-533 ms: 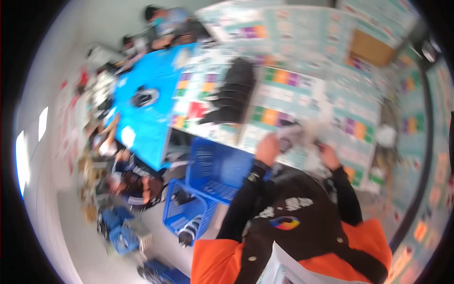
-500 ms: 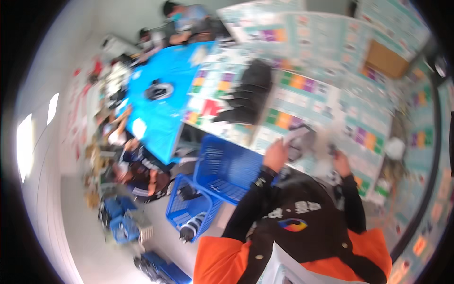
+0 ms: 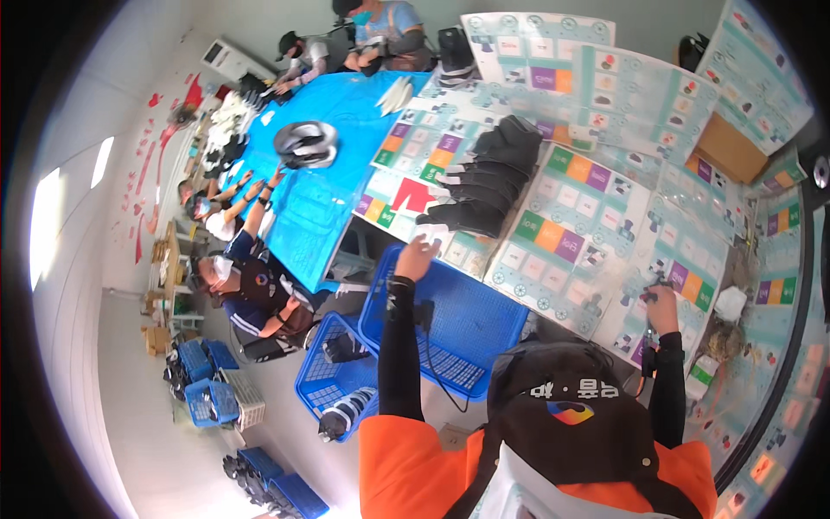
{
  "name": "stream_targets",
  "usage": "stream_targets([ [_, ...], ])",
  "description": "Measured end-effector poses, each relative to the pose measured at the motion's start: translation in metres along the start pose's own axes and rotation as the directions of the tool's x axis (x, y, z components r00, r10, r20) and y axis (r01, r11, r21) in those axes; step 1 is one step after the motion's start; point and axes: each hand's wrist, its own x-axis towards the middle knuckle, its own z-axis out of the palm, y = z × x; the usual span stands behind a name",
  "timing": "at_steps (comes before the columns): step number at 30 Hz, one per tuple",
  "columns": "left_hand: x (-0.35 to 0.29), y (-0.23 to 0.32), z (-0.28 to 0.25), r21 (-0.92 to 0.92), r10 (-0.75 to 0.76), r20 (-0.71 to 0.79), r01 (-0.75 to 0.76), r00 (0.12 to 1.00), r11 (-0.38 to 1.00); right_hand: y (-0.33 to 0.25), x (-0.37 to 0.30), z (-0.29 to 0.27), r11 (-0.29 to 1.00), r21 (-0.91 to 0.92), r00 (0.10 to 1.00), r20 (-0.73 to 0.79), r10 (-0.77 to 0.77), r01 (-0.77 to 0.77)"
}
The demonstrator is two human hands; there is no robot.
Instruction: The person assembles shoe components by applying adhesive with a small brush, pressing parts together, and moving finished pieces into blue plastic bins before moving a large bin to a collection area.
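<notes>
My left hand point(image 3: 418, 258) reaches over the table's near left edge, fingers stretched out. Just beyond its fingertips is the near end of a row of overlapping black pieces point(image 3: 484, 186) with pale edges, which look like shoe uppers. Whether the fingertips touch the nearest one is hard to tell. On the right side of the table, my right hand point(image 3: 662, 311) is closed around a small dark thing point(image 3: 650, 295), too small to name. Printed sheets point(image 3: 553, 275) with coloured blocks cover the tabletop point(image 3: 622, 208) between my hands.
Blue baskets point(image 3: 450, 322) stand below the table's left edge, one point(image 3: 316, 381) holding black-and-white pieces. A cardboard box point(image 3: 726, 147) is at the far right. Several people sit around the blue-covered table point(image 3: 303, 216) on the left. A black cable point(image 3: 430, 355) hangs by the near basket.
My left hand has moved left and away toward the black row; the grey-and-white piece before it no longer shows there. My right hand has shifted right, and my view has turned slightly.
</notes>
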Motion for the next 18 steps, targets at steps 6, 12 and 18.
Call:
stream_targets([
  [6, 0.007, 0.029, 0.081, 0.320, 0.297, -0.308, -0.196, 0.904, 0.927, -0.054, -0.017, -0.024, 0.995, -0.092, 0.980, 0.190, 0.063, -0.046],
  [12, 0.065, 0.026, 0.084, 0.637, 0.590, -0.112, -0.398, 0.799, 0.660, -0.057, -0.035, -0.039, 0.983, -0.164, 0.989, 0.110, 0.101, -0.082],
  [18, 0.070, 0.070, 0.056, 0.489, 0.526, -0.035, -0.444, 0.850, 0.751, -0.085, -0.036, -0.053, 0.984, -0.167, 0.987, 0.140, 0.079, -0.055],
])
